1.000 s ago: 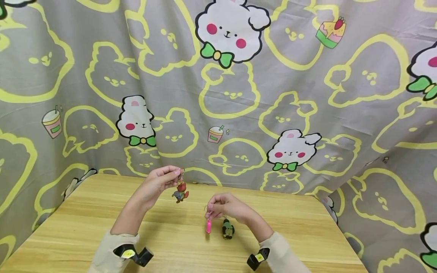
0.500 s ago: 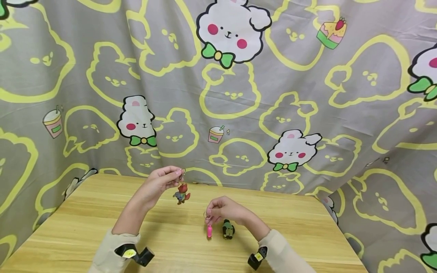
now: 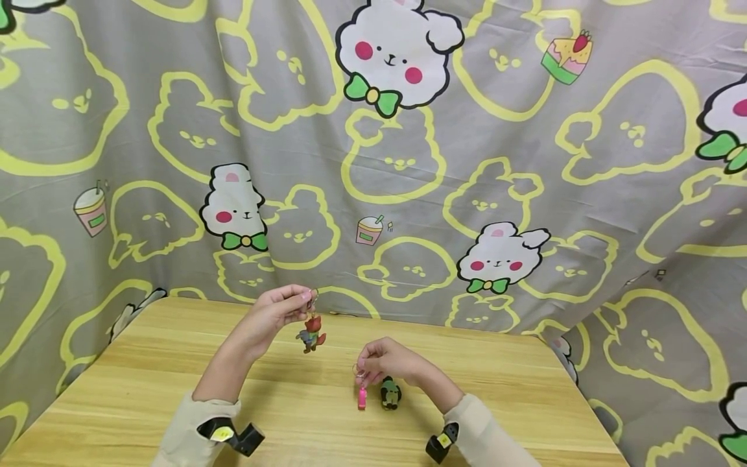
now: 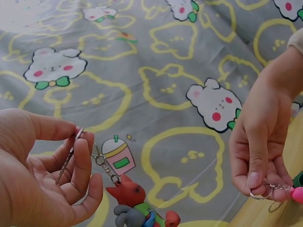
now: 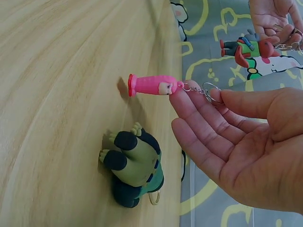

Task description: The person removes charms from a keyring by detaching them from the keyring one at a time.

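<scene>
In the head view my left hand [image 3: 277, 307] is raised over the table's far side, pinching the metal ring of a red fox keychain [image 3: 312, 335]. The fox dangles from a short chain, wearing green and blue with a grey piece at its back [image 4: 127, 215]. Lower and to the right, my right hand [image 3: 388, 358] pinches the silver ring [image 5: 212, 91] of a small pink figure keychain [image 5: 154, 85]. Close beside that hand, a dark green and olive figure keychain [image 3: 390, 394] is on the table, with a gold ring [image 5: 155, 197] next to it; nothing grips it.
The wooden table [image 3: 146, 376] reaches back to a grey curtain [image 3: 408, 194] printed with rabbits and yellow outlines. Black wrist cameras sit on the left sleeve [image 3: 192, 431] and the right sleeve [image 3: 487, 431].
My right hand has come down slightly, and the pink keychain is a little lower and further right. The left hand and the fox have barely shifted. The green figure stays in place.
</scene>
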Motion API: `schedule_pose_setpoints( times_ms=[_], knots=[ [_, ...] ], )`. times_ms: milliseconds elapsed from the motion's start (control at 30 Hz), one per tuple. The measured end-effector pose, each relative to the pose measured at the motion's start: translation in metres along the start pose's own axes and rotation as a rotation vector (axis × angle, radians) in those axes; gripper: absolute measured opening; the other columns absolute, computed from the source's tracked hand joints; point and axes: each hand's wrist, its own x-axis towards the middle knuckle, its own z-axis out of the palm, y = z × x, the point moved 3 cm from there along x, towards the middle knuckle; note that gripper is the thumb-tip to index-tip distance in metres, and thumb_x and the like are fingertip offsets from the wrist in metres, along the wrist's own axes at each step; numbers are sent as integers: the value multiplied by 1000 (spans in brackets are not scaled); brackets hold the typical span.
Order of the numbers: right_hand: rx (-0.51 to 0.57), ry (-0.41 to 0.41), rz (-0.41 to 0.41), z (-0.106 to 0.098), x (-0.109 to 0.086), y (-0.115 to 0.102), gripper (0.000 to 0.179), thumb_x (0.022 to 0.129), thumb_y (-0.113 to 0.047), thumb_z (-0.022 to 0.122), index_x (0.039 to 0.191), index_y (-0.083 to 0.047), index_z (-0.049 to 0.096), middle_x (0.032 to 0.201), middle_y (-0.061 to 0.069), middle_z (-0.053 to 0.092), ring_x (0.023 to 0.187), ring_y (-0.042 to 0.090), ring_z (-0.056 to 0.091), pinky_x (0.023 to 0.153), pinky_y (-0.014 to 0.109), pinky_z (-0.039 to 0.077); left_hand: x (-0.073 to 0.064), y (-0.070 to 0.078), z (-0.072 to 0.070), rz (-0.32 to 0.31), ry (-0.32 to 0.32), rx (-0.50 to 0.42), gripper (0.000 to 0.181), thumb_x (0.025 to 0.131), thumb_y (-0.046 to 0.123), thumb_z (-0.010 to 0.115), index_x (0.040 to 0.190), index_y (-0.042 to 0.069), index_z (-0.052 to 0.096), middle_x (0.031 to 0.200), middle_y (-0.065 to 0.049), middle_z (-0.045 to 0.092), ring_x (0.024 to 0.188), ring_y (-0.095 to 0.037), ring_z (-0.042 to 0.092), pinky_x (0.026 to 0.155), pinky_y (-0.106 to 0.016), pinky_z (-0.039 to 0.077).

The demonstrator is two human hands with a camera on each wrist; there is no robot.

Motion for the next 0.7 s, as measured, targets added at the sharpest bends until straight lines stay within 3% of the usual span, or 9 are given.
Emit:
schedule_pose_setpoints(
  times_ms=[233, 700],
  knots=[
    [-1, 24, 26, -3, 1, 3, 17, 102, -5, 56, 100, 7, 68, 91, 19, 76, 79, 27, 75, 78, 45, 62, 0, -1, 1, -2, -4, -7, 13, 104, 23, 59, 103, 16, 70, 92, 7, 68, 84, -8, 60, 87, -25, 53],
    [-8, 75, 56, -8, 8, 7, 18, 103, -7, 56, 100, 7, 67, 91, 17, 76, 75, 17, 72, 75, 38, 61, 0, -2, 2, -11, 0, -4, 13, 104, 22, 60, 104, 14, 70, 93, 4, 68, 84, -8, 60, 88, -25, 52]
  ],
)
